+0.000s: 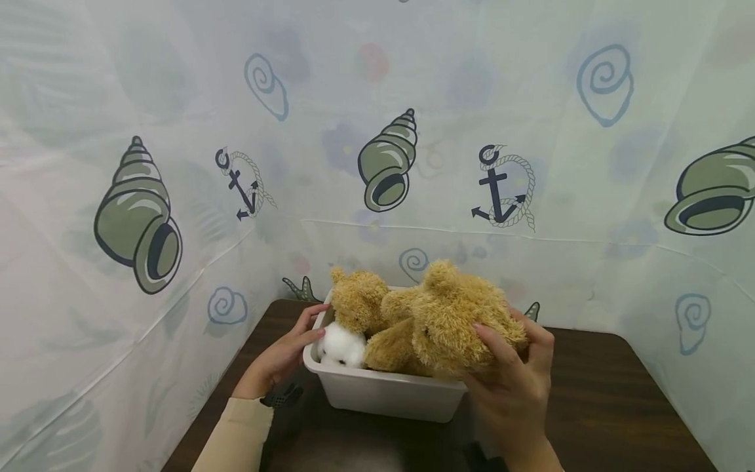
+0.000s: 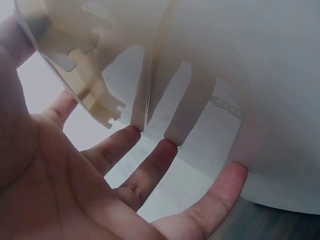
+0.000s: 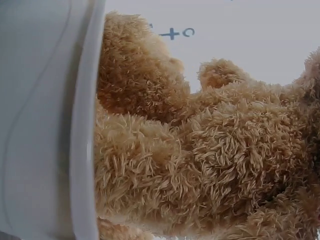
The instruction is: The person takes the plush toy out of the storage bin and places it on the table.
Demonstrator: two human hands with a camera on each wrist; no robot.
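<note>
A white plastic bin [image 1: 389,393] holds several plush toys. My left hand [image 1: 289,347] grips its left rim; in the left wrist view, fingertips [image 2: 170,144] touch the glossy outer wall [image 2: 280,125], which mirrors them. At the bin's right end, my right hand [image 1: 519,373] holds a shaggy golden-brown teddy bear [image 1: 460,314], its head over the rim. Its curly fur [image 3: 225,160] fills much of the right wrist view, beside the rim [image 3: 85,130]. Another golden plush [image 1: 360,298] and a white plush [image 1: 342,344] lie at the bin's left end.
The bin stands on a dark brown wooden table [image 1: 601,393]. Behind and to the left hangs a pale curtain [image 1: 318,164] printed with shells and anchors. The curtain comes close to the table's back edge.
</note>
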